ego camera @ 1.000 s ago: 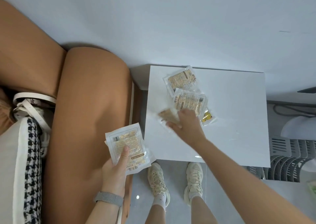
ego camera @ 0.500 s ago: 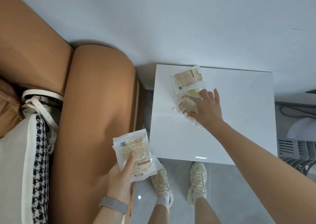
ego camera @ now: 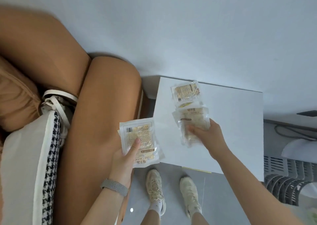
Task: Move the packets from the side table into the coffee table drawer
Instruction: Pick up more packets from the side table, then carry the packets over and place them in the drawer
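Observation:
My left hand (ego camera: 126, 157) holds a stack of clear hand-warmer packets (ego camera: 139, 137) over the gap between the sofa arm and the white side table (ego camera: 236, 121). My right hand (ego camera: 208, 136) grips two overlapping packets (ego camera: 192, 121) just above the table top, thumb on the front one. One more packet (ego camera: 186, 91) lies flat near the table's far left corner, with a small yellow sachet (ego camera: 184, 105) peeking out just below it. The coffee table drawer is not in view.
A tan leather sofa arm (ego camera: 106, 113) stands left of the table, with a houndstooth cushion (ego camera: 34, 164) and a white bag strap (ego camera: 58, 94) on the seat. A white fan (ego camera: 291, 173) and cable sit on the floor at the right. My feet (ego camera: 171, 194) are below the table's near edge.
My right hand gathered packets from the table's middle and now lifts them toward me. The left hand rose slightly with its stack. The camera moved closer.

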`<state>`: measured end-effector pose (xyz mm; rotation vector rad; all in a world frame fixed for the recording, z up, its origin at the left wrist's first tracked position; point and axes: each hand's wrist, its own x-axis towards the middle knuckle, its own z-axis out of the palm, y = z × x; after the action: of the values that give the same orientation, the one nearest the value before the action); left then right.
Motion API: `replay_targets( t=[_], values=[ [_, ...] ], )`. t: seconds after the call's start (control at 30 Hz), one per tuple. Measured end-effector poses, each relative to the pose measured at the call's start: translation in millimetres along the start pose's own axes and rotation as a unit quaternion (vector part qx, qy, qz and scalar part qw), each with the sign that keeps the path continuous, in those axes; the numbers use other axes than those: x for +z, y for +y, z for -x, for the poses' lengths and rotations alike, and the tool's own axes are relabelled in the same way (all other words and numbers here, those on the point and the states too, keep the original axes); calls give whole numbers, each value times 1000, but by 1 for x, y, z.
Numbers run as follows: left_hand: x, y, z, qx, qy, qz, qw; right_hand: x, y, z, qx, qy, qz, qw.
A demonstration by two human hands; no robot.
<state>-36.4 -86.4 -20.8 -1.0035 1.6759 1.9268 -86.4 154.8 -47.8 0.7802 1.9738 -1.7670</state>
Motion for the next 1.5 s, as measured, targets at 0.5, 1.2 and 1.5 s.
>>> replay_targets(
  t=[0.5, 1.2, 1.5],
  values=[
    [61, 186, 215, 188, -2, 92, 978, -71, -214, 205, -118, -99, -137, 979],
    [-51, 155, 502, 308, 269, 313, 857, 19, -283, 444, -229, -396, -2, 889],
    [-140, 77, 587, 312, 357, 342, 811, 97, -230, 546, -218, -498, 24, 839]
  ],
)
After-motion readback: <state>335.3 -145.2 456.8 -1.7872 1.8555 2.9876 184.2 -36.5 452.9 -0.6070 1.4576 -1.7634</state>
